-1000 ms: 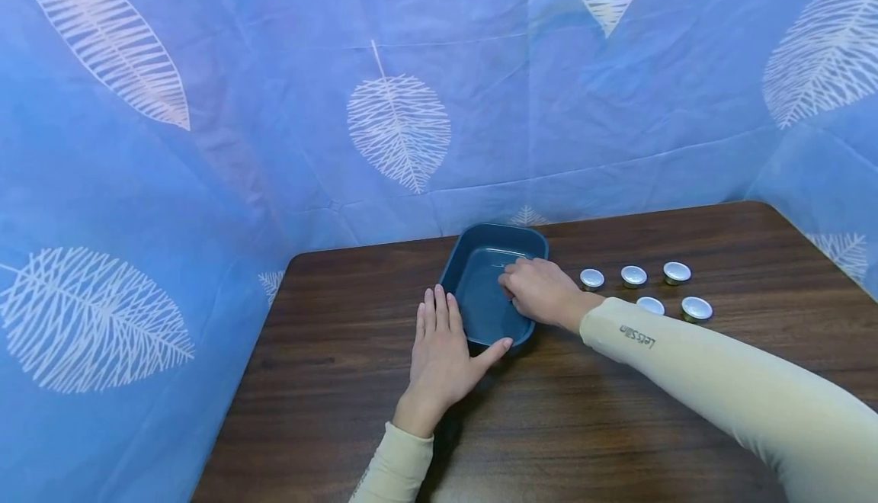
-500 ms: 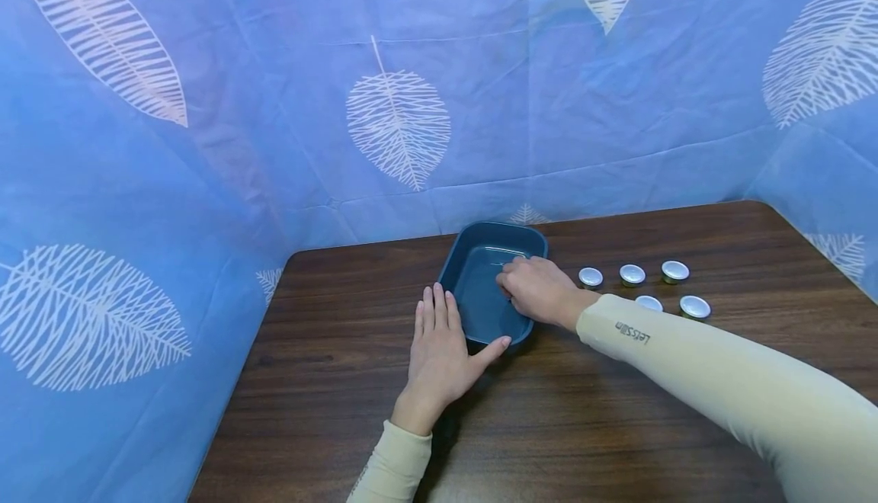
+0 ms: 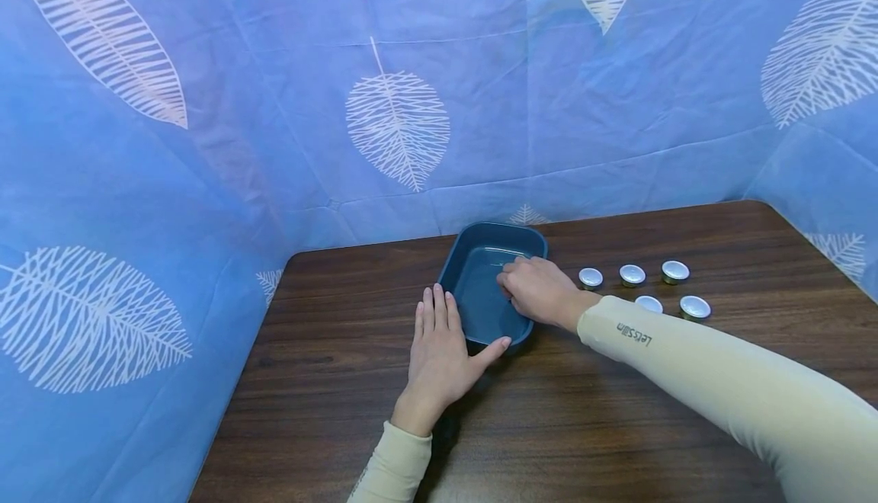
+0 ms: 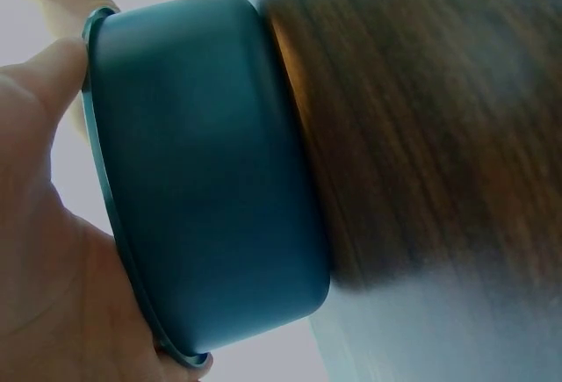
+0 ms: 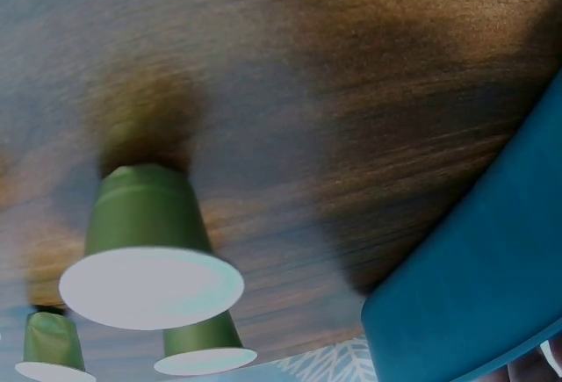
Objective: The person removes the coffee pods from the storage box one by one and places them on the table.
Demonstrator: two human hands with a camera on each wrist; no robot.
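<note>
A dark teal rectangular tray [image 3: 483,316] stands on the wooden table. My left hand [image 3: 439,366] lies against its near left corner with the fingers straight and the thumb spread along the near rim. The left wrist view shows that thumb touching the rim of the tray [image 4: 202,180]. Inside the tray, near its right side, my right hand [image 3: 540,289] has its fingers curled downward. In the right wrist view a pale curved edge [image 5: 551,357] shows among those fingers, like a coffee capsule's lid; the rest is hidden.
Several green coffee capsules [image 3: 675,272] with silvery lids stand lid up right of the tray, partly behind the right forearm sleeve [image 3: 693,366]. The table [image 3: 329,358] meets a blue leaf-patterned cloth [image 3: 274,107] at its back and sides.
</note>
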